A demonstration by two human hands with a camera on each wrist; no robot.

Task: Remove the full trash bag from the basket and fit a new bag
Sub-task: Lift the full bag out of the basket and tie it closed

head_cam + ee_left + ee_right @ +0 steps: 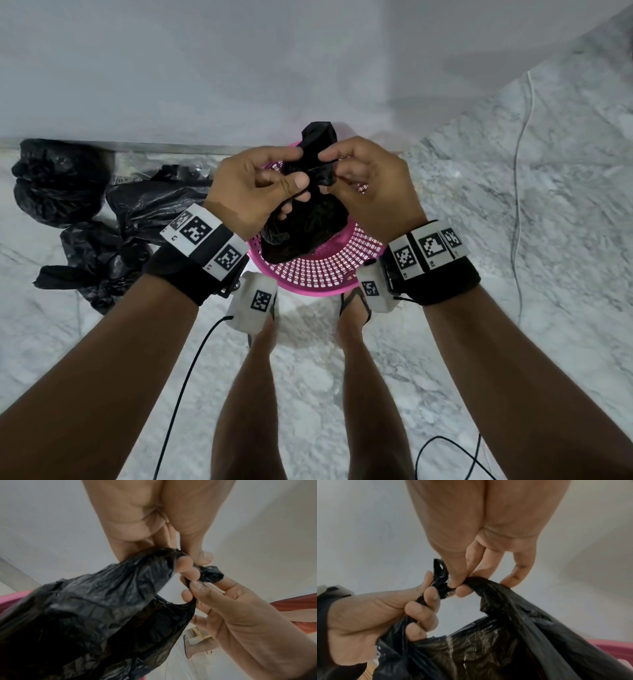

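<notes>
While the thin black crinkled plastic bag [301, 219] is held above the pink perforated plastic basket [329, 270], its twisted handles are pinched by the left hand [253, 185] and right hand [370, 185]; film could tear or slip if overpulled.

Black bag [301, 219] covering basket [329, 270] mouth, filled bags [102, 219] left

Both forearms were bare. Left wrist [191, 270] wore a black strap carrying white blocks printed with black square markers; right wrist [442, 274] wore the same. A white camera pod [255, 303] with a marker hung under each wrist, thin black cables [185, 387] trailing. Legs were bare, dark-strapped sandal [356, 305] on one foot.
</notes>
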